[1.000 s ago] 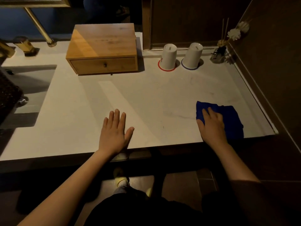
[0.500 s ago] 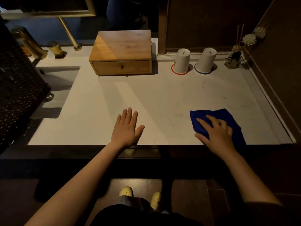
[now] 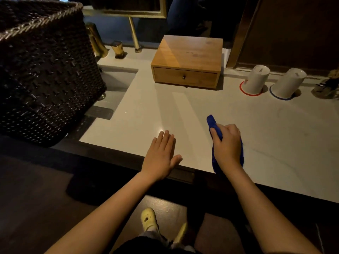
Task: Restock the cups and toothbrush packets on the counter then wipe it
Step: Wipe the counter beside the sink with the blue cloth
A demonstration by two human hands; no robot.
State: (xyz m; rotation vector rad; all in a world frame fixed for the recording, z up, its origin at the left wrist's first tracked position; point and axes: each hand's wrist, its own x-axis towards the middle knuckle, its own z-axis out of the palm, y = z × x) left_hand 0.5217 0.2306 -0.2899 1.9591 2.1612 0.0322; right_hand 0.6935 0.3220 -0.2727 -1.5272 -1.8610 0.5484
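At the table (image 3: 275, 143) edge, right hand (image 3: 227, 145) clamps the cloth (image 3: 212, 123), left hand (image 3: 161, 154) flat, fingers apart; a wide sweep could topple the cups (image 3: 255, 79)

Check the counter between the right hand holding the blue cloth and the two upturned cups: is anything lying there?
Nothing: the head view shows bare counter between the right hand gripping the blue cloth and the cups.

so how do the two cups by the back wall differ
The left cup stands on a red ring; the right cup stands on a blue one. The left cup is nearer the wooden drawer box; the right cup is nearer the diffuser. Both are white and upside down.
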